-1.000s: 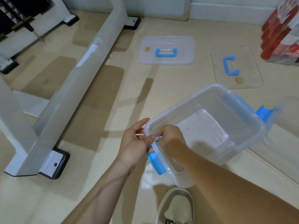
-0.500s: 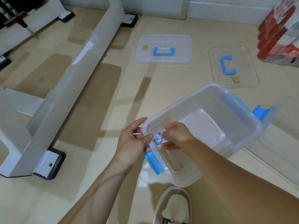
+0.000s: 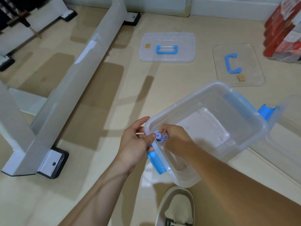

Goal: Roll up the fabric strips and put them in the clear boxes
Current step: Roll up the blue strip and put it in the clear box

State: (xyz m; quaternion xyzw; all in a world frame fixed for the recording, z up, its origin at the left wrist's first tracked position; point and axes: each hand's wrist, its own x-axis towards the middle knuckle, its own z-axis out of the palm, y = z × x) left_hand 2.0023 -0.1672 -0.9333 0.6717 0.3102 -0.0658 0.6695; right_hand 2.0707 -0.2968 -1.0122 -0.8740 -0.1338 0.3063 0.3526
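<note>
Pale floor (image 3: 114,95) fills my view, and a white frame beam (image 3: 84,66) running from 8 o'clock up to 11 o'clock is the one hard edge near my left elbow. The clear box (image 3: 187,101) sits tilted at 3 o'clock of centre, its mouth turned toward me. I cannot tell what props it. A second clear box (image 3: 286,128) stands just beside it at the far right edge. Two lids (image 3: 179,39) lie flat at 12 and 1 o'clock, well apart from the work, so my open room lies over the box mouth toward 2 o'clock. At the near rim corner, the left hand (image 3: 135,141) has its grip pinched on the small lilac fabric strip (image 3: 158,136), thumb against the coil. The right hand (image 3: 175,137) grips the loose tail just inside the rim. As I judge it, easing either pinch early would let the coil spring open. Poised over the rim, it could also drop outside, toward the shoe (image 3: 177,207) at 6 o'clock. Leaning on that rim might tip the box.
</note>
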